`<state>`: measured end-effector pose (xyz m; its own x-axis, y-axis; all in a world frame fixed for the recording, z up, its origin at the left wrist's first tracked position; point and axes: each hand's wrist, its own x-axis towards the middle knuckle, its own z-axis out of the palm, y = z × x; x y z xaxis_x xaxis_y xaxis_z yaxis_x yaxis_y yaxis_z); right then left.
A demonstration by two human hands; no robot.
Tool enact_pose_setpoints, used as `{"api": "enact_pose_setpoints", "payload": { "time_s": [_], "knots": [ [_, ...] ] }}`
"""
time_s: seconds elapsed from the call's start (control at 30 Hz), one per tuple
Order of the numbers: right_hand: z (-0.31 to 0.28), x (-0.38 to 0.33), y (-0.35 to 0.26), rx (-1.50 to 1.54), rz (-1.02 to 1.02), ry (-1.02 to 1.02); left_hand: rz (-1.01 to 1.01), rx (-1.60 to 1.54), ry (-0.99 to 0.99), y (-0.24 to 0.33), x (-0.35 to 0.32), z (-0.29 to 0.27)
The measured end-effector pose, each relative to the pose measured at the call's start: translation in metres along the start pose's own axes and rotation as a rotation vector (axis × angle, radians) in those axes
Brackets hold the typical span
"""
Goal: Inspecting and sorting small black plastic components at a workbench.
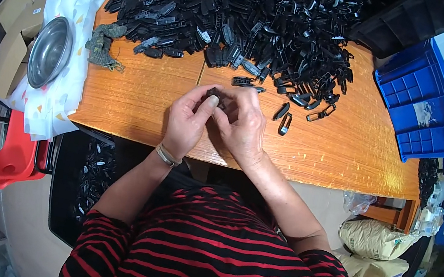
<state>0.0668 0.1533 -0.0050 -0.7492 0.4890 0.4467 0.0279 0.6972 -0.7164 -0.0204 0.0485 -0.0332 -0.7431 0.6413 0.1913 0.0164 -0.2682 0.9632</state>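
Above the front part of the wooden table [133,102], both my hands meet at one small black plastic part [214,92]. My left hand [187,117] pinches it between thumb and fingers. The fingers of my right hand [244,121] close on its right side and partly cover it, so its exact shape is hidden. A large heap of black plastic parts [243,17], many of them long and narrow or frame-like, spreads beyond my hands. A few loose ones lie nearer, among them an oval black frame [285,124] and a slim black piece [281,111] right of my right hand.
A metal bowl [50,52] rests on patterned plastic sheeting [56,103] at the left, near a dark cloth glove [105,45]. A blue crate [421,102] leans at the table's right edge. Below are a red chair [8,157], a black bin [63,188] and sacks [373,239].
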Motion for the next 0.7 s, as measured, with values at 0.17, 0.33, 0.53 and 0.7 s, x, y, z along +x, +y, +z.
{"api": "enact_pose_setpoints", "payload": {
  "time_s": [0.17, 0.33, 0.53, 0.7],
  "knots": [
    [0.006, 0.001, 0.005, 0.047, -0.064, 0.006, -0.108, -0.226, -0.082, 0.015, -0.001, 0.003],
    [0.010, -0.005, -0.007, 0.248, 0.049, -0.140, -0.125, -0.286, -0.083, 0.021, -0.002, 0.009],
    [0.008, -0.010, -0.002, 0.278, 0.129, -0.179, -0.197, -0.380, -0.097, 0.012, -0.002, 0.011],
    [0.004, -0.013, 0.012, 0.265, 0.087, -0.064, -0.217, -0.387, -0.113, 0.014, 0.007, 0.026]
  ]
}}
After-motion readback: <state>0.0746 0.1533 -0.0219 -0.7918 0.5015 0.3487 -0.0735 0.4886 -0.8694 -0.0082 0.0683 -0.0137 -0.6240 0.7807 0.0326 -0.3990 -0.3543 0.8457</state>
